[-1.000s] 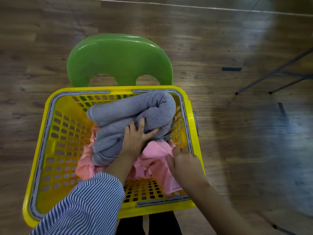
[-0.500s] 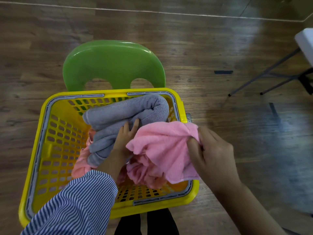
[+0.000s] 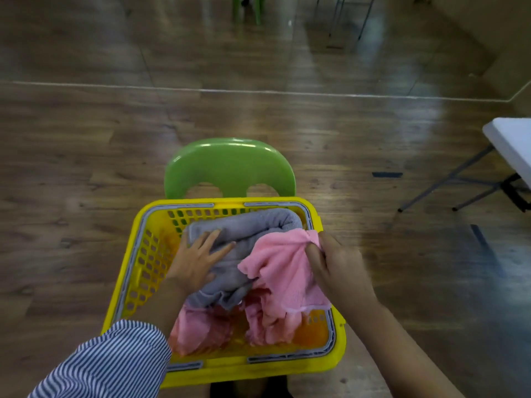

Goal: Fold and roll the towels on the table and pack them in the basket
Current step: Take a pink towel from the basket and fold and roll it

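Note:
A yellow perforated basket (image 3: 135, 271) sits on a green chair. Inside it lies a bulky grey towel (image 3: 247, 225) towards the far side, with pink cloth bunched beneath and in front of it. My left hand (image 3: 198, 257) presses flat on the grey towel, fingers spread. My right hand (image 3: 336, 262) pinches a corner of a pink towel (image 3: 281, 271) and holds it lifted above the basket's right side; the rest of that towel hangs down into the basket. More pink towel (image 3: 201, 328) lies crumpled at the basket's near left.
The green chair back (image 3: 230, 168) rises just beyond the basket. A white folding table (image 3: 511, 142) with dark metal legs stands at the right edge. Wooden floor surrounds the chair, with a pale line across it farther away.
My right hand went from down inside the basket to lifting the pink towel's corner up over the right rim. My left hand slid left across the grey towel. The view tilted up.

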`<action>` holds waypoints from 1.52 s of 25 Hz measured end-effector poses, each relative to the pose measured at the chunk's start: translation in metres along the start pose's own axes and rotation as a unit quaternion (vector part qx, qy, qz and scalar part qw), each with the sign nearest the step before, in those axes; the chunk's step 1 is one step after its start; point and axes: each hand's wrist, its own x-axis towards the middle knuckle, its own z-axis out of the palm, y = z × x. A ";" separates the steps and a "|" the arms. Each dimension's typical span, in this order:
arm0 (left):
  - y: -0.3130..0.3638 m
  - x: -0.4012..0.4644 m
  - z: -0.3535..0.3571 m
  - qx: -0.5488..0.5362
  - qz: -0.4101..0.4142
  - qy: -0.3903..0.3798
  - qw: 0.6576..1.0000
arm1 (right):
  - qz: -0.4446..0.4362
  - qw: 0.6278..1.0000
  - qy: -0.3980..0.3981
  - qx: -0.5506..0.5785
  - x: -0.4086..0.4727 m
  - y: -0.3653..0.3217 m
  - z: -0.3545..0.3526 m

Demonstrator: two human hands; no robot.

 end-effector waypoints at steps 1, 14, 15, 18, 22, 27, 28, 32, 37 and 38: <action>-0.006 -0.003 -0.013 -0.003 -0.012 0.004 1.000 | -0.001 1.000 0.001 0.015 0.007 -0.009 -0.001; -0.072 0.006 -0.205 0.052 -0.001 0.274 0.960 | -0.176 0.971 0.138 0.084 0.110 -0.126 -0.075; -0.077 0.009 -0.220 0.060 0.006 0.292 0.955 | -0.185 0.967 0.151 0.085 0.116 -0.135 -0.083; -0.090 0.014 -0.255 0.066 0.016 0.344 0.937 | -0.201 0.955 0.201 0.084 0.135 -0.162 -0.112; -0.106 0.020 -0.290 0.046 -0.027 0.378 0.924 | -0.203 0.939 0.244 0.129 0.154 -0.194 -0.148; -0.093 0.017 -0.281 0.004 -0.023 0.328 0.945 | -0.124 0.978 0.125 0.113 0.150 -0.175 -0.104; -0.089 0.018 -0.271 -0.016 -0.007 0.310 0.950 | -0.098 0.986 0.086 0.106 0.147 -0.166 -0.088; -0.066 0.023 -0.231 -0.238 0.033 0.241 0.940 | -0.035 0.984 -0.055 0.165 0.137 -0.140 -0.046; -0.050 0.008 -0.190 -0.337 0.010 0.247 0.908 | -0.032 0.935 -0.147 0.322 0.127 -0.108 -0.019; -0.051 0.004 -0.183 -0.336 0.005 0.244 0.910 | -0.051 0.937 -0.152 0.309 0.123 -0.098 -0.011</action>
